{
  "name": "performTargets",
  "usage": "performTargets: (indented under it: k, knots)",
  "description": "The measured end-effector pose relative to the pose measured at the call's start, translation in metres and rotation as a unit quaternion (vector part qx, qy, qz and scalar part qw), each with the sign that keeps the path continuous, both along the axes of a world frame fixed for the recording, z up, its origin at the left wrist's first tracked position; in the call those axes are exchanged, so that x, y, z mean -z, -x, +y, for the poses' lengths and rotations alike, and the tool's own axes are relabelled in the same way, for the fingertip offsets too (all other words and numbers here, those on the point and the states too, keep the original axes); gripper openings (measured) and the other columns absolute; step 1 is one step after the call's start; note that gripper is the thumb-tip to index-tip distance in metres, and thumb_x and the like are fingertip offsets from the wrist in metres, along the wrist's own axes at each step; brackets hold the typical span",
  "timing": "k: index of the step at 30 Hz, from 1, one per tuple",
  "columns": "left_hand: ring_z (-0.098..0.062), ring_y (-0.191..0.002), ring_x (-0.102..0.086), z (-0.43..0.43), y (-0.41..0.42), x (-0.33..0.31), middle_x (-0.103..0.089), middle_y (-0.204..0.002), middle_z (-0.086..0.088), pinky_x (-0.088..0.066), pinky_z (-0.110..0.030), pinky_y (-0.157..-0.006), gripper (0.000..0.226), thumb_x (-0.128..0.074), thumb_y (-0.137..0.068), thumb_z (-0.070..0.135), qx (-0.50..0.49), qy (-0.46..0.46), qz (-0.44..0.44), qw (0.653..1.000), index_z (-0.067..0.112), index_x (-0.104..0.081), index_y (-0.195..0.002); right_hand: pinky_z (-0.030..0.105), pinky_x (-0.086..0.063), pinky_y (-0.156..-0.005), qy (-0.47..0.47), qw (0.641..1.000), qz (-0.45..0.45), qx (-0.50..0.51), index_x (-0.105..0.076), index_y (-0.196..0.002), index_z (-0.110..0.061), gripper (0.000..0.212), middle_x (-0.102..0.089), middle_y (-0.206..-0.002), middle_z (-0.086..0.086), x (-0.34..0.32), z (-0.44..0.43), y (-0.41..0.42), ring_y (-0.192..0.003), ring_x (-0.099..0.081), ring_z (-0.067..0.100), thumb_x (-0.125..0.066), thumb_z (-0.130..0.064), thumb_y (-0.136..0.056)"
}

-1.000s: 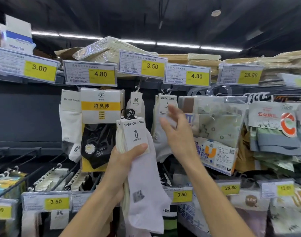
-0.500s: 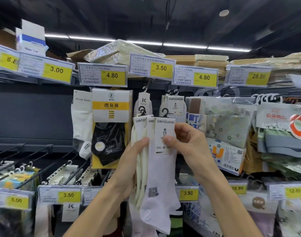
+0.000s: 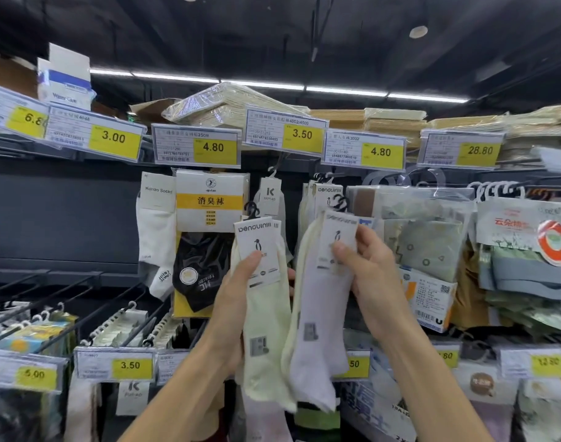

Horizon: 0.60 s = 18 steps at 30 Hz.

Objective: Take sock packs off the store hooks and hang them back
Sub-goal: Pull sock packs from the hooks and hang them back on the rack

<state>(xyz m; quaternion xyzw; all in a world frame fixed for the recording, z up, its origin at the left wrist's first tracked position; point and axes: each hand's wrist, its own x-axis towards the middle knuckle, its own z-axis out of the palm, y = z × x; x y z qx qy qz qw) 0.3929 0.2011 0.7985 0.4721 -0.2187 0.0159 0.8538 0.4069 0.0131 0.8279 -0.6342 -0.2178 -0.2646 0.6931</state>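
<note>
Both packs are held in the air in front of the display, on no peg. The left hand [image 3: 231,301] pinches a cream sock pack [image 3: 266,314] by its Penguin header card, thumb pressed on the front and fingers curled behind. Just beside it, the right hand [image 3: 373,279] pinches a pale lilac sock pack [image 3: 317,307] the same way. The cream pack's small black hanger hook [image 3: 252,209] stands clear at the top. The matching hanging packs [image 3: 328,190] sit just above the right hand. The likely trouble is in rehanging: the peg tip is hidden behind those cards, so a hanger could miss it or snag a neighbouring pack. A second card edge shows behind the left one, so something could slip from that pinch and drop.
</note>
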Motion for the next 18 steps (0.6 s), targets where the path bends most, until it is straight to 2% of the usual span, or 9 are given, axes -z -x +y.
performTargets:
  k: [3, 6, 9, 10, 11, 13, 14, 16, 18]
  knots:
    - [-0.025, -0.076, -0.073, 0.003, -0.002, 0.002, -0.076, -0.100, -0.018, -0.059, -0.037, -0.063, 0.034, -0.063, -0.088, 0.046, -0.031, -0.022, -0.021, 0.999, 0.017, -0.077, -0.102, 0.029, -0.059, -0.071, -0.052, 0.995, -0.002, 0.080, -0.062, -0.117, -0.020, 0.025, -0.074, -0.105, -0.001, -0.015, -0.013, -0.020, -0.090, -0.072, 0.016, -0.058, -0.009, -0.095]
    - [-0.028, -0.082, -0.076, 0.004, -0.001, 0.003, -0.076, -0.104, -0.020, -0.060, -0.036, -0.060, 0.032, -0.063, -0.088, 0.040, -0.029, -0.016, -0.029, 0.999, 0.018, -0.074, -0.109, 0.029, -0.057, -0.078, -0.023, 0.990, -0.007, 0.141, -0.060, -0.124, -0.019, 0.028, -0.073, -0.104, -0.006, -0.029, -0.022, -0.043, -0.095, -0.070, 0.011, -0.055, -0.010, -0.098]
    - [-0.030, -0.087, -0.076, 0.003, 0.000, 0.002, -0.076, -0.105, -0.018, -0.059, -0.034, -0.061, 0.028, -0.065, -0.087, 0.038, -0.029, -0.027, -0.036, 0.999, 0.021, -0.075, -0.107, 0.011, -0.052, -0.070, 0.009, 0.986, -0.020, 0.164, -0.060, -0.121, -0.024, 0.026, -0.071, -0.097, -0.022, -0.040, -0.024, -0.059, -0.087, -0.067, -0.009, -0.052, -0.011, -0.100]
    - [-0.030, -0.087, -0.076, 0.002, 0.001, 0.002, -0.076, -0.104, -0.017, -0.059, -0.034, -0.061, 0.027, -0.066, -0.086, 0.037, -0.027, -0.030, -0.038, 0.998, 0.022, -0.075, -0.106, 0.013, -0.053, -0.074, 0.031, 0.985, -0.020, 0.167, -0.059, -0.124, -0.021, 0.027, -0.072, -0.102, -0.019, -0.043, -0.024, -0.064, -0.092, -0.067, -0.006, -0.052, -0.012, -0.100]
    - [-0.030, -0.087, -0.076, 0.002, 0.001, 0.002, -0.076, -0.104, -0.017, -0.059, -0.034, -0.061, 0.026, -0.066, -0.086, 0.038, -0.027, -0.033, -0.039, 0.998, 0.023, -0.075, -0.105, 0.022, -0.055, -0.084, 0.059, 0.984, -0.019, 0.168, -0.057, -0.130, -0.018, 0.031, -0.071, -0.113, -0.011, -0.046, -0.023, -0.068, -0.103, -0.066, 0.002, -0.051, -0.014, -0.100]
    - [-0.031, -0.084, -0.076, 0.002, 0.001, 0.003, -0.077, -0.102, -0.018, -0.059, -0.034, -0.060, 0.027, -0.067, -0.083, 0.039, -0.035, -0.038, -0.033, 0.998, 0.024, -0.076, -0.104, 0.041, -0.048, -0.104, 0.110, 0.979, -0.008, 0.172, -0.047, -0.141, -0.015, 0.042, -0.061, -0.134, 0.002, -0.050, -0.022, -0.075, -0.122, -0.058, 0.019, -0.052, -0.018, -0.100]
    - [-0.030, -0.082, -0.076, 0.002, 0.001, 0.003, -0.077, -0.100, -0.018, -0.059, -0.033, -0.059, 0.028, -0.068, -0.081, 0.041, -0.042, -0.041, -0.027, 0.998, 0.025, -0.076, -0.103, 0.045, -0.044, -0.108, 0.128, 0.976, 0.000, 0.176, -0.044, -0.144, -0.016, 0.046, -0.057, -0.139, 0.004, -0.051, -0.021, -0.079, -0.127, -0.055, 0.023, -0.053, -0.019, -0.099]
    - [-0.028, -0.080, -0.076, 0.003, 0.001, 0.003, -0.078, -0.099, -0.014, -0.059, -0.032, -0.058, 0.031, -0.069, -0.077, 0.044, -0.064, -0.056, -0.022, 0.996, 0.029, -0.076, -0.103, 0.044, -0.042, -0.110, 0.156, 0.968, 0.013, 0.195, -0.041, -0.147, -0.018, 0.050, -0.054, -0.143, 0.003, -0.054, -0.019, -0.084, -0.129, -0.053, 0.024, -0.053, -0.019, -0.098]
    - [-0.024, -0.083, -0.076, 0.004, 0.000, 0.004, -0.078, -0.101, -0.009, -0.058, -0.031, -0.060, 0.033, -0.069, -0.076, 0.046, -0.073, -0.068, -0.031, 0.995, 0.033, -0.075, -0.106, 0.035, -0.046, -0.104, 0.166, 0.963, 0.019, 0.210, -0.040, -0.148, -0.019, 0.052, -0.054, -0.143, 0.001, -0.055, -0.018, -0.088, -0.125, -0.056, 0.021, -0.053, -0.018, -0.098]
